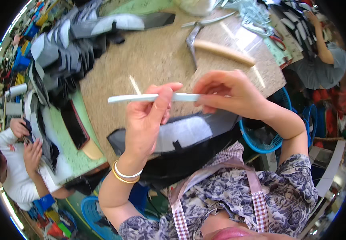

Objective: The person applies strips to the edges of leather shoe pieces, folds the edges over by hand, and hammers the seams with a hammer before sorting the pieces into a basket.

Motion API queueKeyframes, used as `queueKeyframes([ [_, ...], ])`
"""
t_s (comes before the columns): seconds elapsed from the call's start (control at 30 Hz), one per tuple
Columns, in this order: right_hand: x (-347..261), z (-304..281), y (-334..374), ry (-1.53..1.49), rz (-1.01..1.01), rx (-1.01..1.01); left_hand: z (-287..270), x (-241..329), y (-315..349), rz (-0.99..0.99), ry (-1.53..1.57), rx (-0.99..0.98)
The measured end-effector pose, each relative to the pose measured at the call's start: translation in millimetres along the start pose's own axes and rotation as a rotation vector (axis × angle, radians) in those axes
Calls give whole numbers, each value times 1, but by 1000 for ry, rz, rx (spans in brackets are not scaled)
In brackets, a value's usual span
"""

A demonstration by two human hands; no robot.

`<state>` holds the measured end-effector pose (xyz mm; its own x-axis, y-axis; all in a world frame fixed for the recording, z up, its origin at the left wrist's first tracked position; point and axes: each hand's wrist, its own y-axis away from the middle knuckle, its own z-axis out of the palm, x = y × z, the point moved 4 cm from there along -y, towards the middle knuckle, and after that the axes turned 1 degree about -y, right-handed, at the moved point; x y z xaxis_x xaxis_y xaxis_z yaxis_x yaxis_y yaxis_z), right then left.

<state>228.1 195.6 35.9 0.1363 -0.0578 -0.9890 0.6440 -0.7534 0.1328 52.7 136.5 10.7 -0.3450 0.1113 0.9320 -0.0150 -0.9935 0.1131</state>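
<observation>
A narrow pale-blue strip (135, 98) is held level above the table between my two hands. My left hand (147, 114) pinches it near the middle with thumb and fingers, and its free end sticks out to the left. My right hand (235, 94) is closed on the right end, which disappears between thumb and fingers. Beneath my hands a dark grey fabric piece with a light grey patch (187, 132) lies along the near table edge. My left forearm covers part of it. Farther off rests a hammer (223, 52) with a wooden handle and a slim metal head.
Stacked grey and black fabric pieces (61, 56) fill the far left of the table (149, 56). A loose pale strip (217, 19) lies by the hammer. Red-handled scissors (277, 42) lie far right. Blue baskets (261, 144) stand beside me. Co-workers sit at left (17, 176) and far right (321, 64).
</observation>
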Motion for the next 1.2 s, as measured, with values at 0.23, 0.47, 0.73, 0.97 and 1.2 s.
queueKeyframes([
  [0.23,23,19,42,312,-64,-93,-35,0,60,67,-673,44],
  [0.47,27,24,32,529,-200,55,-46,-2,55,76,-783,96],
  [0.73,29,19,37,708,-179,174,-32,-3,49,306,-1236,38],
  [0.97,31,0,57,739,-156,314,-24,-2,49,410,-1384,-185],
  [1.2,41,-17,51,781,7,344,-22,-4,48,396,-1361,-202],
])
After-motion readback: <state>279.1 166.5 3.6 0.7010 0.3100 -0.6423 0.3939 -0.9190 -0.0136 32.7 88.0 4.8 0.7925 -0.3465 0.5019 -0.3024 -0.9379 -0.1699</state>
